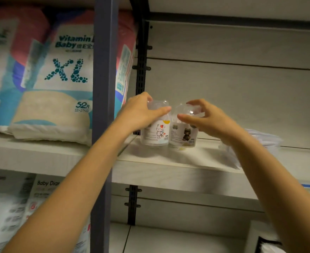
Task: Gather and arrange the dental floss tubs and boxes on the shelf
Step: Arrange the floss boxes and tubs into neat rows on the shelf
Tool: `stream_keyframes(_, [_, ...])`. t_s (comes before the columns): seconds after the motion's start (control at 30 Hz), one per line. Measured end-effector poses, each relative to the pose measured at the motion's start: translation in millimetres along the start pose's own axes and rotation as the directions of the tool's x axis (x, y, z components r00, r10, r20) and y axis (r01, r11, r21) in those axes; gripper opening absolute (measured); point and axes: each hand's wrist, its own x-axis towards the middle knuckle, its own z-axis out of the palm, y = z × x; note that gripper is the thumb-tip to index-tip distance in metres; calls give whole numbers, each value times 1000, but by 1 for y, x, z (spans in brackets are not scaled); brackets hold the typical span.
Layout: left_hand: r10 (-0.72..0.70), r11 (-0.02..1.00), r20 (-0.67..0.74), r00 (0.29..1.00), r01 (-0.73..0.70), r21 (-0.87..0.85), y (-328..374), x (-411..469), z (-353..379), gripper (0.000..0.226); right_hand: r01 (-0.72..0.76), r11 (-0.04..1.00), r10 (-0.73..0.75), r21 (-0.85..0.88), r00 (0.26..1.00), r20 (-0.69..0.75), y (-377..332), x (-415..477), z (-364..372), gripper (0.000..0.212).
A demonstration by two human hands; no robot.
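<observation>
Two arms (pixel 81 179) reach the shelf (pixel 168 162). Fingers of the left hand (pixel 141 115) hold the white-cat tub (pixel 156 135) on top. Fingers of the right hand (pixel 210 123) hold the dark-cat tub (pixel 184 136), maybe to stand both together.

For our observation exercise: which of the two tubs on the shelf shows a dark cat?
The right tub, gripped at its lid by the right hand; the left tub shows a white and orange cat.
</observation>
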Motion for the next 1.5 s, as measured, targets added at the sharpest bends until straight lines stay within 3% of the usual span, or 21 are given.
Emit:
stream_keyframes(0.27, [109,994,159,981,-106,-27,27,-14,-38,57,-15,1000,16,-10,978,207,-33,-28,-47,63])
stream_keyframes(0.53, [189,981,119,975,-184,-57,64,-26,-24,70,17,998,-14,-58,998,56,-20,-54,-87,73])
stream_keyframes(0.7, [241,969,73,968,-236,-70,114,-34,18,58,23,998,-22,-58,1000,21,15,-79,-138,78])
stream_keyframes(0.87, [259,960,-19,966,-260,-105,179,-49,76,55,70,993,-75,-95,996,-50,69,-100,-204,70])
stream_keyframes(1.1, [205,964,-169,964,-229,-136,261,-57,159,58,86,978,-96,-193,994,-43,150,-110,-292,60])
stream_keyframes(1.27, [161,980,-49,986,-166,-111,274,-46,219,61,40,978,-44,-204,999,-14,201,-97,-304,59])
stream_keyframes(1.5, [95,994,63,993,-91,-68,260,-39,265,64,-11,997,15,-76,998,54,245,-91,-291,57])
